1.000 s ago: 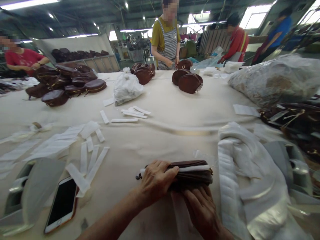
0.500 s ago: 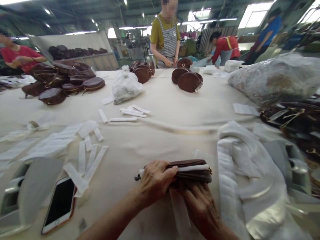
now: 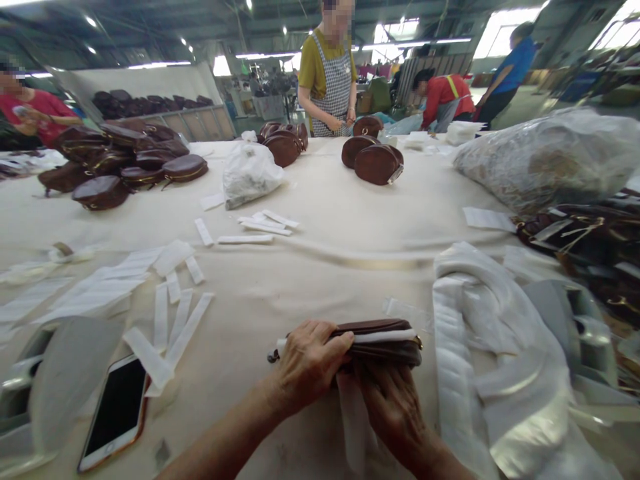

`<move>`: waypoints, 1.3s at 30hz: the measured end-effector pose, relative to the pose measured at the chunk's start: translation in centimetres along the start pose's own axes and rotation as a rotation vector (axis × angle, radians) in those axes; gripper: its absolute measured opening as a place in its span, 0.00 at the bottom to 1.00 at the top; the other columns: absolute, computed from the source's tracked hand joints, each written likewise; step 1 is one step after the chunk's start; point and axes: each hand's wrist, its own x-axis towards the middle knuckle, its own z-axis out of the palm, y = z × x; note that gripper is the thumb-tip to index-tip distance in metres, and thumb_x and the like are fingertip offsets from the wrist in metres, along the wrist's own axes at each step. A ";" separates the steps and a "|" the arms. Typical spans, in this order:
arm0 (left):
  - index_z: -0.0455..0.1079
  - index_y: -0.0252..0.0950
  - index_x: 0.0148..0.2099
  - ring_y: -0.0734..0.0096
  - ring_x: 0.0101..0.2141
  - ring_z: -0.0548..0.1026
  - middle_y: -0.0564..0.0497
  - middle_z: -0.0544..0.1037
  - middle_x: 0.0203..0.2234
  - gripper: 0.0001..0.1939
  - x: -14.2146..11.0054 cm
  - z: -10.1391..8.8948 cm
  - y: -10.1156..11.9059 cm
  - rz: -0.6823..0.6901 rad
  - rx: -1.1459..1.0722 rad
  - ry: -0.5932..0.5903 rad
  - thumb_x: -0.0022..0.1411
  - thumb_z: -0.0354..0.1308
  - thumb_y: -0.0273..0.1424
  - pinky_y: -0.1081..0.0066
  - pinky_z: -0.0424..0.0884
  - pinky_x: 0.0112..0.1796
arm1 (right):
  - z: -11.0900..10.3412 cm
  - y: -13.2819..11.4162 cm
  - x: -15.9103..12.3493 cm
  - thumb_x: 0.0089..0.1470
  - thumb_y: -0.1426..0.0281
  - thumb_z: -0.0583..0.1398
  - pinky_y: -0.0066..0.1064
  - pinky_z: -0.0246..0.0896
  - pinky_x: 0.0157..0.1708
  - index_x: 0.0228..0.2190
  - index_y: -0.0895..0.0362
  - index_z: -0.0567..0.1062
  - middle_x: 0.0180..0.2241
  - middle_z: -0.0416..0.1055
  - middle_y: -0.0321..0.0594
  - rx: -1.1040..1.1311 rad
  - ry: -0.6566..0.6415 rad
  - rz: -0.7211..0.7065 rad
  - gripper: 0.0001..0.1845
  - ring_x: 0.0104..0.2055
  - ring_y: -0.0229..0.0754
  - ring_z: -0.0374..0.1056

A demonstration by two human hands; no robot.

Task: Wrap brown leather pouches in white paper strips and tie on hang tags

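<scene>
A small dark brown leather bag (image 3: 387, 357) stands narrow side up near the front of the table, with a white strip (image 3: 383, 336) along its top. My left hand (image 3: 307, 353) is closed over the bag's left end, thumb lying across the top onto the strip. On the bag's near side, my right hand (image 3: 395, 407) presses up against it, fingertips hidden beneath. Another thin white strip (image 3: 353, 417) hangs down between my hands from under the bag. A small dark piece (image 3: 273, 356) sticks out at the bag's left end.
Loose white strips (image 3: 183, 320) and a phone (image 3: 114, 410) lie at left. White wrapping foam (image 3: 460, 373) and tape dispensers (image 3: 575, 327) are at right. Brown bags (image 3: 377, 164) stand farther back, beside a white plastic bag (image 3: 250, 175). A person in a checked apron (image 3: 337, 83) stands across the table.
My hands and the bag hold nearly the same pose; the whole view shifts slightly. In the background, the person in blue has moved left, and the person in red at far left has changed hand position.
</scene>
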 end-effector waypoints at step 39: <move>0.68 0.35 0.43 0.70 0.32 0.72 0.48 0.74 0.33 0.07 -0.4 0.1 0.0 -0.060 -0.076 -0.030 0.64 0.52 0.28 0.72 0.68 0.33 | 1.2 0.4 -1.2 0.57 0.74 0.57 0.40 0.53 0.48 0.42 0.54 0.75 0.36 0.74 0.40 -0.015 0.140 0.066 0.11 0.43 0.44 0.66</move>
